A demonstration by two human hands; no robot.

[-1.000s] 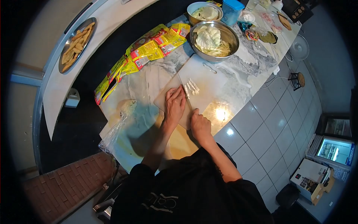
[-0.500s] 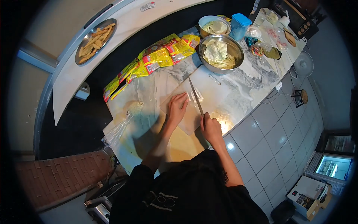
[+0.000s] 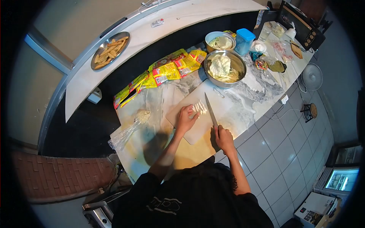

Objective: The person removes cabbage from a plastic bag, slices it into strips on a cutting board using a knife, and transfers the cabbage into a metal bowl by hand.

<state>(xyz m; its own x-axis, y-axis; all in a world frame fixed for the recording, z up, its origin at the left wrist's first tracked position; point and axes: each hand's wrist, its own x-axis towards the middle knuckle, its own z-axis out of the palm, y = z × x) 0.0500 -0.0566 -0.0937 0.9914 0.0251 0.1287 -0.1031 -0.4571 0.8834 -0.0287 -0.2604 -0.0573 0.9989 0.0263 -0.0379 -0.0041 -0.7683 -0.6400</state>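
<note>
My right hand is wrapped round the handle of a knife, whose blade points away from me, to the right of some cut white strips. The strips lie on a pale cutting board. My left hand rests on the board with its fingertips at the left edge of the strips, and its fingers look bent round them. Beyond the board stands a metal bowl holding pale cabbage leaves.
Yellow packets lie along the counter's back. A second bowl, a blue-lidded container and small bags stand at the back right. A plastic bag is at the left. An oval tray of fried pieces sits on the ledge.
The knife has moved away from the strips to the right with my right hand. My left hand has come up against the strips. The camera view has shifted.
</note>
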